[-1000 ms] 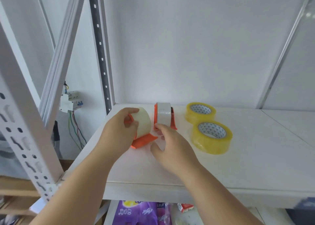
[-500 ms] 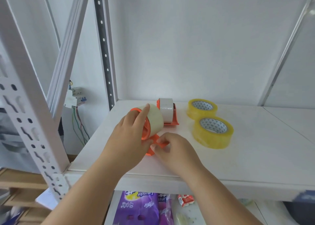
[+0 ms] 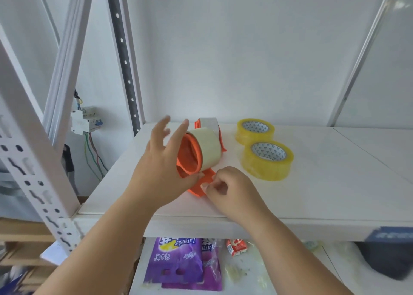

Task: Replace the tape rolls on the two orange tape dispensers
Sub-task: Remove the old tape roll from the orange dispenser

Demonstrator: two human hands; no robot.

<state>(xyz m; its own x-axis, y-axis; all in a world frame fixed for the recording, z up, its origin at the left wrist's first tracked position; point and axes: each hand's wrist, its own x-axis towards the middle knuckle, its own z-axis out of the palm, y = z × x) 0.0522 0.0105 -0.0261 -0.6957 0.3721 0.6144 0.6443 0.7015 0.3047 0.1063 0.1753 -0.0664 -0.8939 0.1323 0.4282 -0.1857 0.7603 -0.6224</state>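
From my head view, my left hand (image 3: 161, 167) steadies the near dispenser (image 3: 194, 160) with straight fingers spread while my right hand (image 3: 230, 189) pinches its base on the shelf (image 3: 324, 183), so next I probably pull its old roll (image 3: 209, 147) off.

hands (image 3: 196, 174) on orange dispenser (image 3: 192, 158), yellow rolls (image 3: 267, 160)

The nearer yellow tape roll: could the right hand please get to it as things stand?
Probably yes: the nearer yellow tape roll lies uncovered on the shelf, just beyond the right hand, though that hand now pinches the orange dispenser.
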